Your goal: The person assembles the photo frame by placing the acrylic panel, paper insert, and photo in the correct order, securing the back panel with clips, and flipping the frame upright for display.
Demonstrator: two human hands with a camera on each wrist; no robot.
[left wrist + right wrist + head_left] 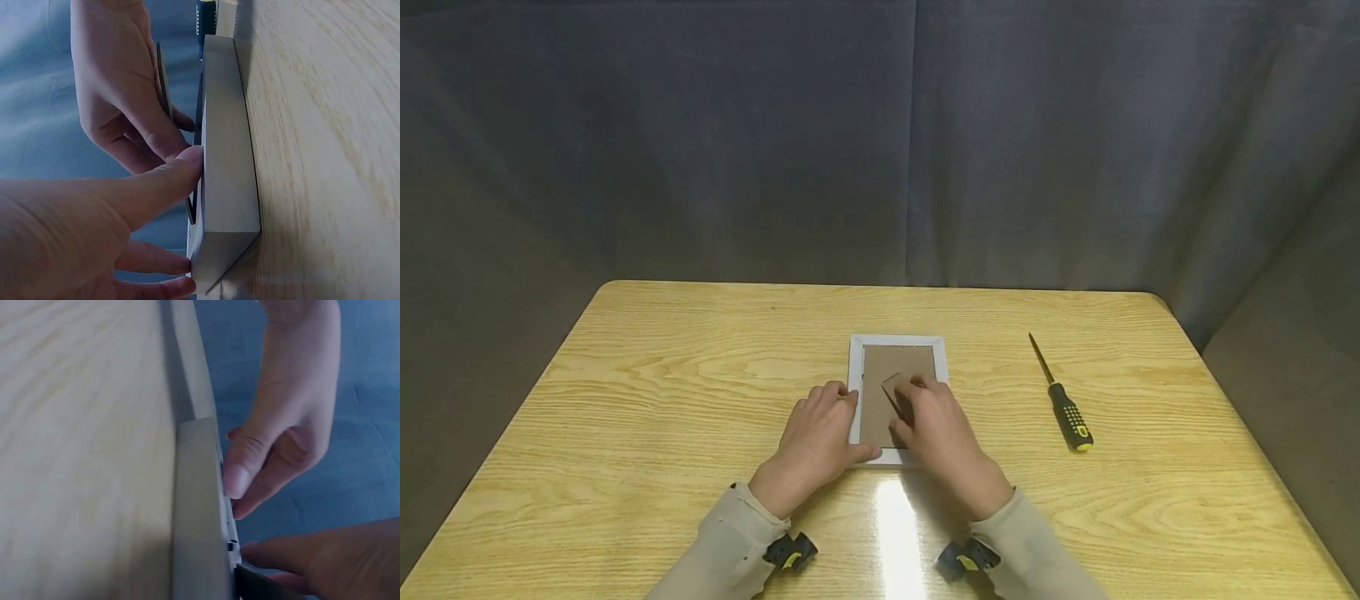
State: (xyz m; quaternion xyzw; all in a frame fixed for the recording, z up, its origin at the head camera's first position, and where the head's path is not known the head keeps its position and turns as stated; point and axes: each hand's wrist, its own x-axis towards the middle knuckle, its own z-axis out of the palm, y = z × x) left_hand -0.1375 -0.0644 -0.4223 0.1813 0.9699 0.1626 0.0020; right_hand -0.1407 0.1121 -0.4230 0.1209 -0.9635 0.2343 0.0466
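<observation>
Centrally, bench (662, 392): wooden, fills the lower frame, carrying everything.
Frame (898, 343): white, face-down at centre, brown backing up.
Left hand (817, 442): fingers straight, pressing the frame's left edge, seemingly steadying it.
Right hand (942, 437): grip pinched on the stand flap (895, 390).
Screwdriver (1063, 406): centre-right, untouched.

The head view is evenly but softly lit from above. A white glare streak is seen on the table (895, 533) at 6 o'clock, between the sleeves. Short, faint shadows are cast beside the screwdriver (1063, 400) and under the hands. The grey curtain (880, 142) is dimmer toward 9 and 3 o'clock, and the table's edges are slightly bowed. Focus is sharp at the centre. In the 2 wrist views a cooler, bluish cast is noted; the nearest skin is blurred, the wood grain is softened, and the picture frame's side (194, 512) lies in shade.
</observation>
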